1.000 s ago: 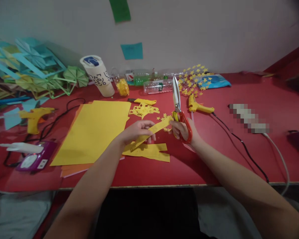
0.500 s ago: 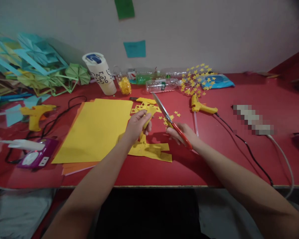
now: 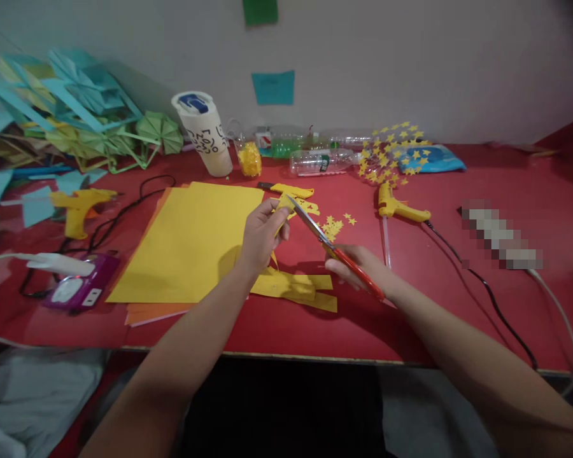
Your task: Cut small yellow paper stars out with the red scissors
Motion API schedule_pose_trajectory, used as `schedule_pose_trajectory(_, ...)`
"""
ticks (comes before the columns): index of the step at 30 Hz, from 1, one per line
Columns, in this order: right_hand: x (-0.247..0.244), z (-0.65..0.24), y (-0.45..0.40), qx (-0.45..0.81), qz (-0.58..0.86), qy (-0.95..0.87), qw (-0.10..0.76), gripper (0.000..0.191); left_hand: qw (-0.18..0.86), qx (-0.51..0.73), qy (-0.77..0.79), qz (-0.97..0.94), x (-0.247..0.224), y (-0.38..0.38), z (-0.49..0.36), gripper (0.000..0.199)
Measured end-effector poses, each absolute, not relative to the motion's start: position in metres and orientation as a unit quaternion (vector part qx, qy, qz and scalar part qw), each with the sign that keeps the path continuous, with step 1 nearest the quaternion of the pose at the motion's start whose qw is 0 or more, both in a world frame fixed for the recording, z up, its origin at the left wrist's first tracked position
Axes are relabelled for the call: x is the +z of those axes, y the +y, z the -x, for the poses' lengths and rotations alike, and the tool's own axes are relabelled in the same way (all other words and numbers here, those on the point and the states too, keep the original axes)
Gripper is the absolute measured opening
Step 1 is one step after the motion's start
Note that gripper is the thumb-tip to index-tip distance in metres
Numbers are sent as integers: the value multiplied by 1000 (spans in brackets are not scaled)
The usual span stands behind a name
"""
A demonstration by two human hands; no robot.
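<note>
My left hand [image 3: 263,235] pinches a small piece of yellow paper [image 3: 285,202] between thumb and fingers above the table. Wrapped round the red handles of a pair of scissors [image 3: 351,264], my right hand [image 3: 363,261] points the blades up and left, their tips at the paper's edge. Below my hands lie yellow paper strips [image 3: 296,289]. A little pile of yellow paper stars [image 3: 332,227] sits just beyond the scissors. Behind my left hand, a yellow utility knife [image 3: 291,190] rests by a punched scrap [image 3: 310,207], partly hidden by the blades.
Yellow sheets [image 3: 195,235] are stacked at left. A glue gun [image 3: 401,208] with a cord lies at right, another glue gun [image 3: 79,207] at left beside a purple power socket [image 3: 81,286]. A white tumbler [image 3: 205,137], plastic bottles [image 3: 322,162] and paper lanterns [image 3: 90,114] stand along the wall.
The scissors' tips have come to the yellow paper, where they were apart from it before. The whole view has shifted slightly, so things on the table appear farther right.
</note>
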State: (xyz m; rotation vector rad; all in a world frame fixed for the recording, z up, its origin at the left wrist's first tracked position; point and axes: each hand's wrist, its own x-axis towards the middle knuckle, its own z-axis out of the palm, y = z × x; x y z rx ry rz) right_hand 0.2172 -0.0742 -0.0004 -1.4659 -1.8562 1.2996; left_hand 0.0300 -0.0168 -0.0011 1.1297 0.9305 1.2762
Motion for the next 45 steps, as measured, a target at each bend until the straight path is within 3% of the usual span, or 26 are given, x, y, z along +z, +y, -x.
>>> schedule_pose_trajectory(20, 3, -212, -76, 494, 539, -647, 218, 48, 531, 543, 386, -524, -5, -23, -37, 17)
schedule_pose_trajectory(45, 2, -209, -79, 517, 537, -624, 233, 48, 561, 536, 368, -512, -4, -25, -39, 17)
